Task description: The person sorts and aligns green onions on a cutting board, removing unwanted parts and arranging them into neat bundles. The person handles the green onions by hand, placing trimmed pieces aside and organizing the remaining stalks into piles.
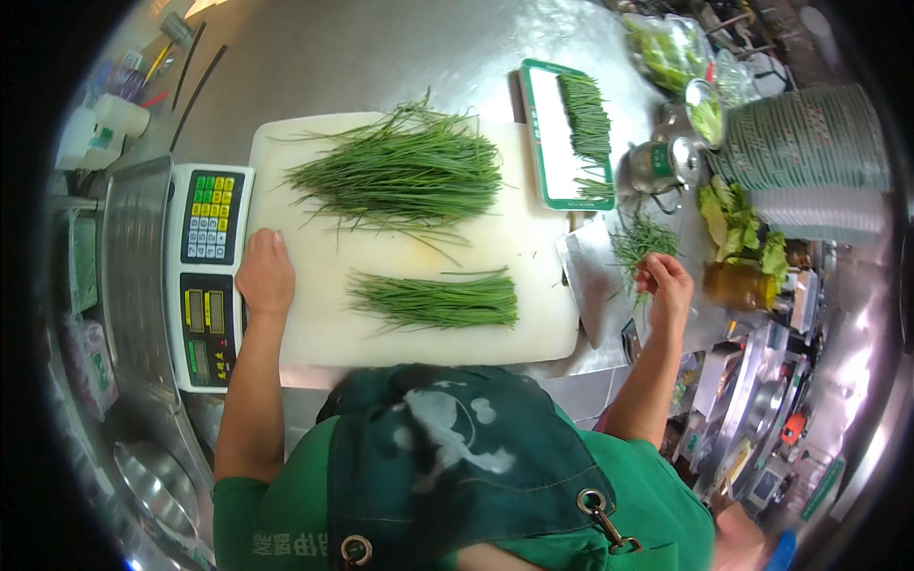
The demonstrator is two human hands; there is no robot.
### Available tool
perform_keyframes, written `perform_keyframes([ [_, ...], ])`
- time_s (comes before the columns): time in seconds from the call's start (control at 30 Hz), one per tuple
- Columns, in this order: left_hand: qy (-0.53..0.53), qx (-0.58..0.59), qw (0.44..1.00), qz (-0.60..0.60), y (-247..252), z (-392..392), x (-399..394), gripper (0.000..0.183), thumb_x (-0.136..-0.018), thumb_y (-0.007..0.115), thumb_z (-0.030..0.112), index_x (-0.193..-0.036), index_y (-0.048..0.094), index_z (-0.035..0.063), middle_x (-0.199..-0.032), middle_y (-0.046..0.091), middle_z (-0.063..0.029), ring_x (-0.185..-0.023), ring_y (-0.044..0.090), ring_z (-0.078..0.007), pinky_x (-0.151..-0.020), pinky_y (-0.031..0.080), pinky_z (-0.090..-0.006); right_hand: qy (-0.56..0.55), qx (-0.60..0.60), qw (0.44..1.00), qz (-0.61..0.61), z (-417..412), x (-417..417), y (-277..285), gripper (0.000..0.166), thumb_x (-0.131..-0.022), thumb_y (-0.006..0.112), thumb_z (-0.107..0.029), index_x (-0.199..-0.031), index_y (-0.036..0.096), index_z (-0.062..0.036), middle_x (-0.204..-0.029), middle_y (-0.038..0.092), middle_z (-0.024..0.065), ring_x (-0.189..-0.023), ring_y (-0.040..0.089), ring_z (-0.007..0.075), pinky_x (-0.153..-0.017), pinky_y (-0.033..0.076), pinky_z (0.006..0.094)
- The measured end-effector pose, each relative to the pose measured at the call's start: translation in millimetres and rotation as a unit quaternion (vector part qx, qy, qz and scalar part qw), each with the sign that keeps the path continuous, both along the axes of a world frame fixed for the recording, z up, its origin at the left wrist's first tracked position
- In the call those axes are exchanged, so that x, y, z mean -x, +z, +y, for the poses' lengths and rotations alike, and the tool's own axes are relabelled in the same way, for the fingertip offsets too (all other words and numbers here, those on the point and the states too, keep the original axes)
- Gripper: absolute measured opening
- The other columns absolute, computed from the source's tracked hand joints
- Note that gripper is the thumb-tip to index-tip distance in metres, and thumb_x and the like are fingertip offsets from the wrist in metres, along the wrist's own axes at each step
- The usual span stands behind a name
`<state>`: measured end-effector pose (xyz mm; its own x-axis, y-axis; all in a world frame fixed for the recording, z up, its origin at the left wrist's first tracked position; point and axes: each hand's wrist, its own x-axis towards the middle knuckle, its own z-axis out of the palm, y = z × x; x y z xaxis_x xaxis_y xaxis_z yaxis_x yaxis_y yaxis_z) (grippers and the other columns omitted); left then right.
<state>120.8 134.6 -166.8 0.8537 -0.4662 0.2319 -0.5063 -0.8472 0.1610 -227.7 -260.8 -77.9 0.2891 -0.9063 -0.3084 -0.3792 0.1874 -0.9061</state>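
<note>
A large pile of garlic chives (403, 171) and a smaller, neater bundle of them (443, 300) lie on a white cutting board (314, 328). My left hand (267, 275) rests on the board's left edge beside a digital scale, with nothing seen in it. At the right, my right hand (664, 282) touches a small heap of green trimmings (645, 239); whether the fingers pinch some cannot be told. A cleaver (593, 278) lies between the board and that heap. Cut chives (587, 121) fill the right part of a green-rimmed white tray (550, 196).
The digital scale (212, 278) stands left of the board, a metal tray (136, 271) beyond it. Metal canisters (651, 168), leafy greens (728, 214), an amber jar (735, 284) and a tall stack of trays (807, 139) crowd the right. Part of another person's arm (739, 535) shows lower right.
</note>
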Motion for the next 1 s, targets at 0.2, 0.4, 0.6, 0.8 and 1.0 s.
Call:
perform_keyframes([
  [0.2,0.031,-0.036,0.998,0.029,11.0,-6.9,3.4,0.018,-0.091,0.041,0.022,-0.083,0.046,0.0076,-0.083,0.052,-0.0099,-0.076,0.054,-0.0312,-0.059,0.044,-0.0424,0.13,0.222,0.95,0.177,4.6,-41.1,-3.3,0.019,-0.08,0.062,-0.007,-0.098,0.064,0.0001,-0.075,0.064,0.0054,-0.065,0.055,0.0093,-0.06,0.045,0.0233],
  [0.4,0.042,-0.041,0.998,0.021,7.1,-5.0,4.5,0.017,-0.091,0.041,0.022,-0.084,0.047,0.0078,-0.083,0.053,-0.0092,-0.077,0.054,-0.0309,-0.06,0.044,-0.0418,0.466,0.303,0.83,0.055,96.1,-148.7,-17.1,0.013,-0.076,0.064,-0.002,-0.089,0.065,-0.0022,-0.076,0.059,0.0094,-0.063,0.059,0.0188,-0.055,0.047,0.027],
  [0.6,0.043,-0.034,0.998,0.017,7.0,-5.7,3.9,0.016,-0.09,0.044,0.022,-0.084,0.048,0.0083,-0.085,0.054,-0.0082,-0.077,0.055,-0.0299,-0.061,0.045,-0.0411,0.502,0.38,0.772,0.089,130.7,-197.7,-27.9,0.01,-0.074,0.065,-0.01,-0.083,0.065,-0.0044,-0.077,0.059,0.0097,-0.062,0.058,0.0278,-0.054,0.048,0.035],
  [0.8,0.048,-0.021,0.998,0.02,6.3,-3.8,3.7,0.016,-0.09,0.045,0.023,-0.084,0.048,0.0088,-0.085,0.055,-0.0074,-0.076,0.056,-0.0288,-0.06,0.045,-0.0407,0.472,0.374,0.782,0.161,149.4,-209.9,-43.8,0.008,-0.073,0.062,-0.012,-0.072,0.062,-0.0047,-0.072,0.059,0.0101,-0.063,0.058,0.0306,-0.056,0.048,0.0385],
  [1.0,0.035,-0.008,0.999,0.01,4.0,-1.3,2.1,0.015,-0.09,0.045,0.023,-0.084,0.048,0.0097,-0.083,0.054,-0.0069,-0.074,0.056,-0.0281,-0.058,0.046,-0.0403,0.483,0.271,0.832,0.039,141.9,-193.7,-34.1,0.004,-0.075,0.061,-0.006,-0.073,0.062,-0.0023,-0.069,0.06,0.0082,-0.057,0.058,0.0198,-0.053,0.046,0.029],
])
